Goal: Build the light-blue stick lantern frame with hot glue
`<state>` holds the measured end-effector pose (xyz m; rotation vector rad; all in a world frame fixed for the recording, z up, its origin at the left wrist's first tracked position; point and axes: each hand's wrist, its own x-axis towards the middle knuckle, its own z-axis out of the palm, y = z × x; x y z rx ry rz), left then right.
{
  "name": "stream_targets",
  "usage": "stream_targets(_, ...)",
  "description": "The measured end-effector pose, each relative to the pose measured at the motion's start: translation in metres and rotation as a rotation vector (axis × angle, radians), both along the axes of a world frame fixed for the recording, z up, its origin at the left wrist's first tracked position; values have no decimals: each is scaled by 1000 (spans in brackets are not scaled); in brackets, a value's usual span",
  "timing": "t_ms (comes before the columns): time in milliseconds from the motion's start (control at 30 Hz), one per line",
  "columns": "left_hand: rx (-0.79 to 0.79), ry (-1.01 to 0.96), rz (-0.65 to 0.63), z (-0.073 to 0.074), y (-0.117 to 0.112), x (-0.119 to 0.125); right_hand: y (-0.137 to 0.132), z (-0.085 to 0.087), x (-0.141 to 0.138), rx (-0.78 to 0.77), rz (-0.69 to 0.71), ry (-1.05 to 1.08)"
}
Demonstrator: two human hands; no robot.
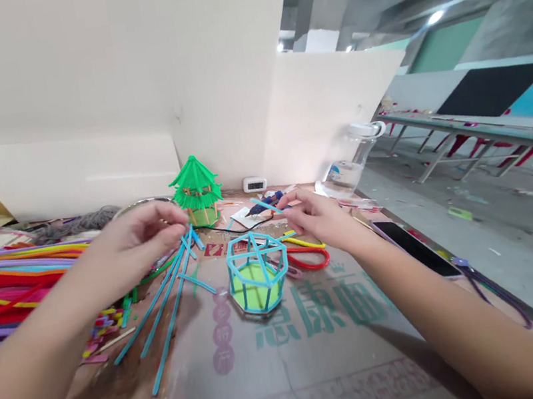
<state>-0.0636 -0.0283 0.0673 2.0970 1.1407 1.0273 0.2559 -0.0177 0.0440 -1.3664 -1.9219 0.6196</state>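
My left hand point(138, 236) is closed in a pinch on the top ends of a bundle of long blue straws point(168, 296), which fan down toward me onto the cardboard. My right hand point(312, 216) pinches a short blue straw piece point(267, 206) above the table. Between the hands stands a small cage-like frame of blue straws point(256, 272) on a green base. Behind it stands a green straw pagoda model point(197, 190).
Piles of coloured straws point(1, 282) lie at the left. Red-handled scissors point(306, 257), a glue gun point(265, 205), a small clock point(255, 184), a plastic bottle point(349, 163) and a phone point(413, 247) lie at the right. White boards point(126, 80) stand behind the table.
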Motion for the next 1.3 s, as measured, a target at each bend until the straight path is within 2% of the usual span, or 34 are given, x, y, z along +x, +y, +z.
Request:
stream_targets(100, 17, 130, -35, -5, 8, 27, -27, 6, -17, -20, 143, 132)
stream_targets(267, 94, 221, -129, 0, 14, 60, -35, 1, -31, 15, 157, 87)
stream_targets(400, 140, 289, -187, -6, 17, 67, -35, -2, -32, -9, 193, 101)
stream_targets(533, 363, 340, -173, -18, 23, 67, -39, -1, -33, -41, 218, 125)
stream_targets(600, 413, 357, -161, -22, 25, 65, -40, -2, -33, -26, 217, 89)
stream_targets(767, 417, 345, -148, -31, 30, 60, -48, -4, -26, 72, 154, -86)
stream_targets(933, 385, 373, -159, -40, 33, 60, -61, 3, -21, 44, 164, -288)
stream_targets(1100, 261, 309, -133, -39, 34, 59, -69, 8, -24, -1, 151, -390)
stream_targets(1300, 157, 299, -98, -37, 36, 53, -68, 7, -24, 12, 128, -399)
